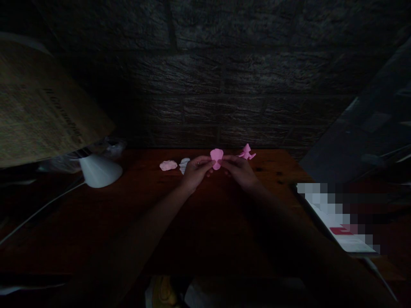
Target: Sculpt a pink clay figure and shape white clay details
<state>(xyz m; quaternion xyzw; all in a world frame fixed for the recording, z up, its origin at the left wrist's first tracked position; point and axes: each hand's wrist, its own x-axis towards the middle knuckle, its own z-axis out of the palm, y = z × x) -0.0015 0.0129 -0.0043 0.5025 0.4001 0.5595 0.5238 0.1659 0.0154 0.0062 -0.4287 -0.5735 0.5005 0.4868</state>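
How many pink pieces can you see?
3: a bright piece held by the left hand and right hand, a pale lump left of the white lump, and a folded piece partly behind the right hand. Hands may hide more.

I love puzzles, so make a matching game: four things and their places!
1. Flat bright pink piece
2. Flattened pale pink lump
3. White cone-shaped object
4. Rectangular pale-screened device

A. Near the wooden table's right edge
B. Just below the brown lettered object
C. Pinched between left hand and right hand
D. Beside the white crumpled lump

1-C, 2-D, 3-B, 4-A
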